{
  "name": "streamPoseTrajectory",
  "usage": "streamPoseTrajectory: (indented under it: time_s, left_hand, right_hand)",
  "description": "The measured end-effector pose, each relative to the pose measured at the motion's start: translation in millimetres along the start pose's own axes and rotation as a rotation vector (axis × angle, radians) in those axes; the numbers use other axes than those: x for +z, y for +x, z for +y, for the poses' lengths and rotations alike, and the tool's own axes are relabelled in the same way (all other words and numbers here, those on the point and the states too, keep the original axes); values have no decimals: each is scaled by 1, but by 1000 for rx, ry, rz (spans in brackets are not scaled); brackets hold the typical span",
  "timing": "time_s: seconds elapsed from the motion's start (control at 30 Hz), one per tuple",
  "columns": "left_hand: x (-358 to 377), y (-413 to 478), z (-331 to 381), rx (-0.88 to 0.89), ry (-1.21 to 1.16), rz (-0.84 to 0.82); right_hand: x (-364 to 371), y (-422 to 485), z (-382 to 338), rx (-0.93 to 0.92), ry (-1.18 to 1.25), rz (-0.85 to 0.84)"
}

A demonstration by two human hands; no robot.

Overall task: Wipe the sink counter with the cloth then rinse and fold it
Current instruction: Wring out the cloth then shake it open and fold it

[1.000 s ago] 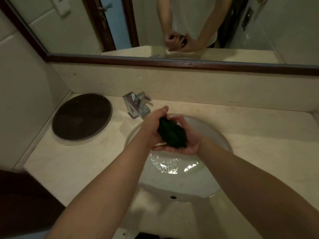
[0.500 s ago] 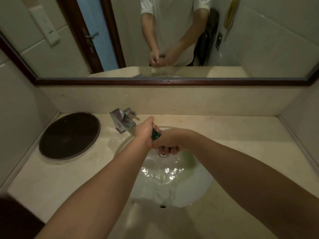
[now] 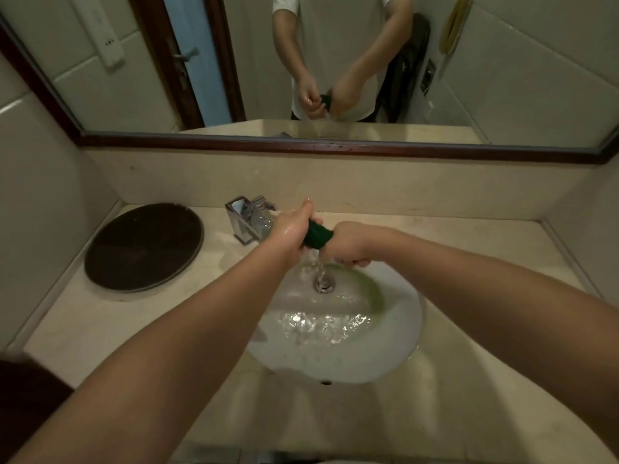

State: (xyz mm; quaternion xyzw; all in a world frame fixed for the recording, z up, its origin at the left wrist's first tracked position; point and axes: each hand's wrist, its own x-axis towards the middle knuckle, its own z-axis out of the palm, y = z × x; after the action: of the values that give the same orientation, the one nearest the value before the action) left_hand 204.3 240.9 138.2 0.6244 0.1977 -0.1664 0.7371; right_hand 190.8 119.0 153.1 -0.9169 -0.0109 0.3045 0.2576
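Counter (image 3: 100, 329): beige stone under a wide mirror (image 3: 335, 61), dark round tray (image 3: 144, 246) at left, chrome faucet (image 3: 248, 219) behind the sink (image 3: 385, 346).
Cloth (image 3: 316, 234): dark green, bunched, above the drain (image 3: 323, 283), water trickling down.
Left hand (image 3: 290, 231): fist closed on one end of the cloth.
Right hand (image 3: 348, 242): fist closed on the other end.

Two hands (image 3: 291, 231), one cloth (image 3: 316, 234), one sink (image 3: 385, 356), one faucet (image 3: 248, 219), one round tray (image 3: 144, 246).

Green cloth (image 3: 316, 234) looks soaked and soft, faucet (image 3: 249, 219) is shiny chrome, sink basin (image 3: 385, 346) glossy white ceramic, counter (image 3: 452, 242) smooth beige stone, round tray (image 3: 144, 246) dark matt.
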Motion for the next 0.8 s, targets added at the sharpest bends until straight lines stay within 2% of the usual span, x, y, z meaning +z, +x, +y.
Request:
streamPoseTrajectory:
  time_s: [0.13,0.27,0.33,0.4,0.5,0.6,0.67,0.8]
  left_hand:
    - [-14,-21,-2,538,483,-118]
    - [-35,-20,-8,1331,1297,-213]
    - [-34,-17,-3,1609,1416,-201]
    - [-29,-17,6,1759,1372,-183]
    - [-24,-18,19,1787,1382,-156]
    - [-23,-21,30,1616,1513,-136]
    - [-22,-23,35,1569,1631,-111]
    - [-12,-33,50,1195,1973,-68]
  right_hand:
    - [-17,-4,13,133,432,-304]
    - [-33,-20,9,114,548,-548]
    - [-34,-25,5,86,547,-643]
    - [-35,-28,1,59,551,-736]
    - [-39,-37,-8,43,517,-716]
    - [-38,-45,-18,15,467,-473]
    - [-31,-42,-21,-15,444,-316]
    - [-14,-30,-25,-79,375,-4]
